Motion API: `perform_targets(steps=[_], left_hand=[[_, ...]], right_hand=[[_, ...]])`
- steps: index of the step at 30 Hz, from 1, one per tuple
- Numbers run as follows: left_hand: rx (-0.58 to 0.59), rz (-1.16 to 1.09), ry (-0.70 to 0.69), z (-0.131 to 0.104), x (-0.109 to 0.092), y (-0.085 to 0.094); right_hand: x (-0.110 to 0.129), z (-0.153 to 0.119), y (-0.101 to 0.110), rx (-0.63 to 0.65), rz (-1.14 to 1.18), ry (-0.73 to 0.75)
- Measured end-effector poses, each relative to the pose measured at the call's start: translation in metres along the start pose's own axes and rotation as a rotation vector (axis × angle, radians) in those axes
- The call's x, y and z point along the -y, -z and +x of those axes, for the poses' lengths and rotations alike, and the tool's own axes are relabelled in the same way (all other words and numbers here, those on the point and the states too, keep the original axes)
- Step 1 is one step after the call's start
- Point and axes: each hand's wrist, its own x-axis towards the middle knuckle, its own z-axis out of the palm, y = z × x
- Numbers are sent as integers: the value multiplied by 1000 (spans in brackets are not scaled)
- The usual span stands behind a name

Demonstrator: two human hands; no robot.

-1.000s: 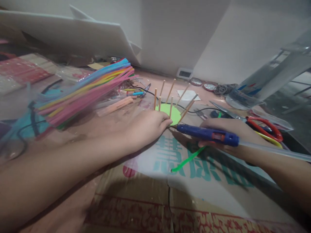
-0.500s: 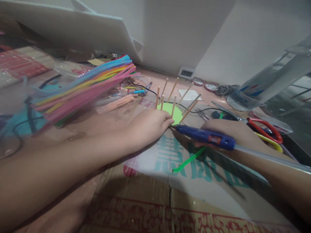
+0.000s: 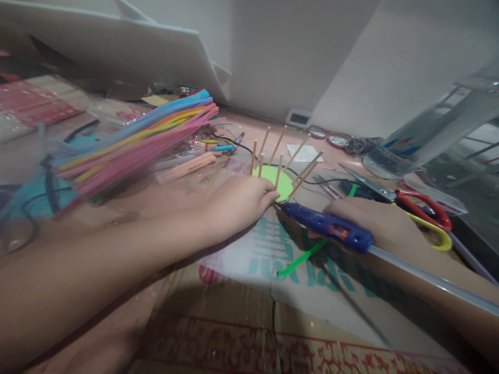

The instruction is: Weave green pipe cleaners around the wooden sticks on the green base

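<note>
Green disc [image 3: 270,175] ringed with upright and leaning wooden sticks [image 3: 279,166], a hand at its near edge and a glue gun close by.
The disc lies just beyond the left hand [image 3: 245,200], whose thumb and forefinger are drawn together at the foot of the nearest stick; I cannot tell whether they pinch the stick or the disc. The right hand [image 3: 370,218] is wrapped around the blue glue gun [image 3: 312,221], its nozzle near the left fingertips and a clear glue rod [image 3: 421,272] sticking out of its back; a green pipe cleaner [image 3: 300,261] slants below it, and scissors [image 3: 424,208] lie beyond the right wrist.
</note>
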Motion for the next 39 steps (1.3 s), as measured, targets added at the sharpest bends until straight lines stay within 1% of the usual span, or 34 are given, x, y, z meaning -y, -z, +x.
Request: perform_targets(steps=[20,26,39], left_hand=[[17,2,9,-1,-1,3],[16,6,9,0,-2,2],[3,-4,-12,-1,1,0]], right_hand=[[4,-1,3,22,-22,-20],[4,0,3,13,-28,-5],[3,-2,2,2,-48,-45]])
